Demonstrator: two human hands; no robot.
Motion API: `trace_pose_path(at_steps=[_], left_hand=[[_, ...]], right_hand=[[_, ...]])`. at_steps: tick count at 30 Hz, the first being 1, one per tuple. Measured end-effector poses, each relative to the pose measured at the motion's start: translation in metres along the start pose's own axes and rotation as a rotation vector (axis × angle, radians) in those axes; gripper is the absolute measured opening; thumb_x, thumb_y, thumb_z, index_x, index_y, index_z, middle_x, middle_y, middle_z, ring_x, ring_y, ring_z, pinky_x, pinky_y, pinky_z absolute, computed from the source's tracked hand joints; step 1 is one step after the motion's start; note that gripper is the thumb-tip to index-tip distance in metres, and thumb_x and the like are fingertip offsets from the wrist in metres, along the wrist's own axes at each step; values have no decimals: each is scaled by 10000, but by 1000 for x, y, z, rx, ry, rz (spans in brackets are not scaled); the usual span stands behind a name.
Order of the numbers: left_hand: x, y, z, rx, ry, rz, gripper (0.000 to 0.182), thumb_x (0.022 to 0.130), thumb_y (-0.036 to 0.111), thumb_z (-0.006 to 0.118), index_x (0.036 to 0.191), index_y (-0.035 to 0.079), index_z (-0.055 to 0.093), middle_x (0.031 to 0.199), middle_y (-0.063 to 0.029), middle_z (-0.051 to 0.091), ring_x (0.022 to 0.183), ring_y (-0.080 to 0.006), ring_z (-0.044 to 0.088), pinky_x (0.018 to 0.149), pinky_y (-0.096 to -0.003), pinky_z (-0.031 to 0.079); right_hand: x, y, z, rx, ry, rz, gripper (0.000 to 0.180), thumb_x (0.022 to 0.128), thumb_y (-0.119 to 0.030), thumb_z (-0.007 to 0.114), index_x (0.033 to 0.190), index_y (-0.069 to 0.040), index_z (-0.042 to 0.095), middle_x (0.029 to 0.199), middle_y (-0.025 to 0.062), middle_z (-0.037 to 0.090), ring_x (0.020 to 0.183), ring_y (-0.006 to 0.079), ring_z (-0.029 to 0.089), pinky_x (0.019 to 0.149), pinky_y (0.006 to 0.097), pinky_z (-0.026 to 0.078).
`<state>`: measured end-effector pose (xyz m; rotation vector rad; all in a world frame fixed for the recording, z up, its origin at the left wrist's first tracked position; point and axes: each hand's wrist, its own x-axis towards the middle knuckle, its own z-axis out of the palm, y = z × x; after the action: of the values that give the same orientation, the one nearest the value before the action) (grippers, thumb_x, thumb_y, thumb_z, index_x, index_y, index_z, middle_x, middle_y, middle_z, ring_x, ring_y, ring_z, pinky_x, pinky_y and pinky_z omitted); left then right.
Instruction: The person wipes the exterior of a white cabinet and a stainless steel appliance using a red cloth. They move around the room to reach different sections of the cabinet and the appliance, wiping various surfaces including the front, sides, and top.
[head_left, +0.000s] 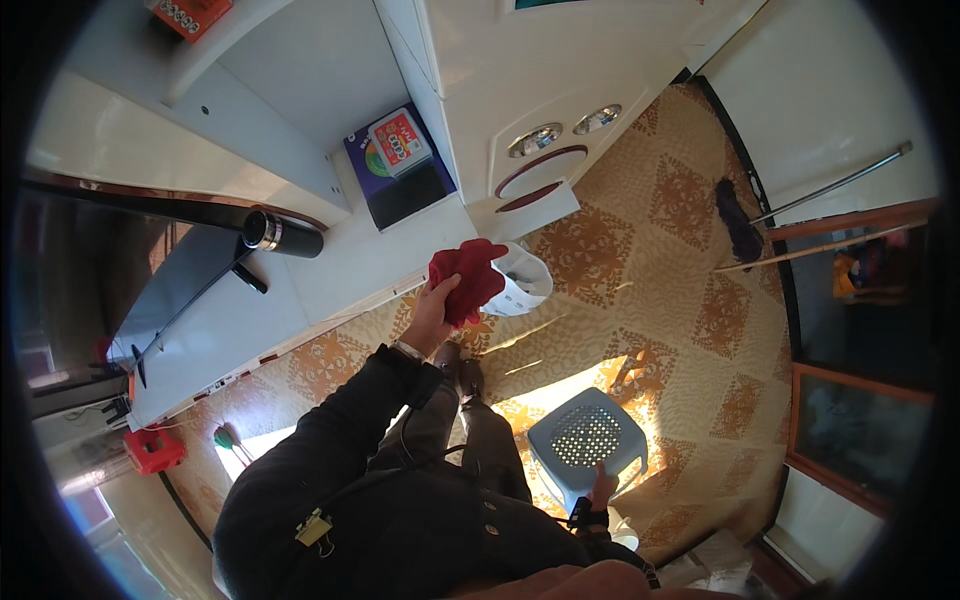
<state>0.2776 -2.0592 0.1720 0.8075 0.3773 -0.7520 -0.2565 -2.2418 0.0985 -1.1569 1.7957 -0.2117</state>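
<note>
Bunched in my left hand (431, 315) is a red cloth (469, 281), held out over the floor beside a white cabinet top (300, 292). Partly behind the cloth, a white bin (531, 281) stands on the floor. Low on my right side, my right hand (602, 491) grips the near edge of a grey plastic stool (589, 427), its thumb over the perforated seat. The fingers beneath that edge are hidden. My shoes (457, 367) are on the patterned floor between the cabinet and the stool.
A black thermos (285, 234) lies near a television (195, 262) on the cabinet. Boxes (401, 161) occupy the shelf corner. A purple mop head (739, 221) and a bamboo pole (817, 246) are by the right wall. A red plastic stool (155, 450) is at far left.
</note>
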Motion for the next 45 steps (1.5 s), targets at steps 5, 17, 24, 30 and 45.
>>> trace_pose_path(at_steps=[5,17,24,30,45], left_hand=[[70,-10,75,40,36,288,401,934,88,590,1312,47,463,1198,-107,619,1047,-235,636,852,-333,543],[224,-91,165,1356,578,1215,489,758,143,742,1203,22,581,1274,-161,548,1186,-360,498,1006,-452,389],[303,-116,213,2193,86,1248,404,771,143,611,1162,41,601,1267,-101,559,1225,-281,466,1013,-425,339],[372,-157,202,2930,-220,1082,247,727,195,609,918,42,645,928,-129,618,922,-278,567,856,-378,415],[165,-83,36,435,246,-134,439,927,21,561,1346,2,431,1292,-119,556,1169,-215,563,1014,-352,467]], right_hand=[[15,-30,-9,108,76,-40,473,773,-207,781,1087,98,603,1006,118,642,803,218,590,703,349,508],[229,-109,22,17,-58,121,420,830,-206,707,1081,115,609,1024,119,648,811,225,591,738,353,511],[336,-111,101,162,-155,17,448,829,-124,737,1185,68,544,1136,130,605,949,225,573,847,361,495],[348,-104,116,223,-99,42,592,830,-150,752,1307,49,461,1284,132,541,1105,247,534,979,364,418],[333,-45,75,325,89,312,678,894,-355,630,1420,-15,369,1325,162,513,1124,294,552,959,431,465]])
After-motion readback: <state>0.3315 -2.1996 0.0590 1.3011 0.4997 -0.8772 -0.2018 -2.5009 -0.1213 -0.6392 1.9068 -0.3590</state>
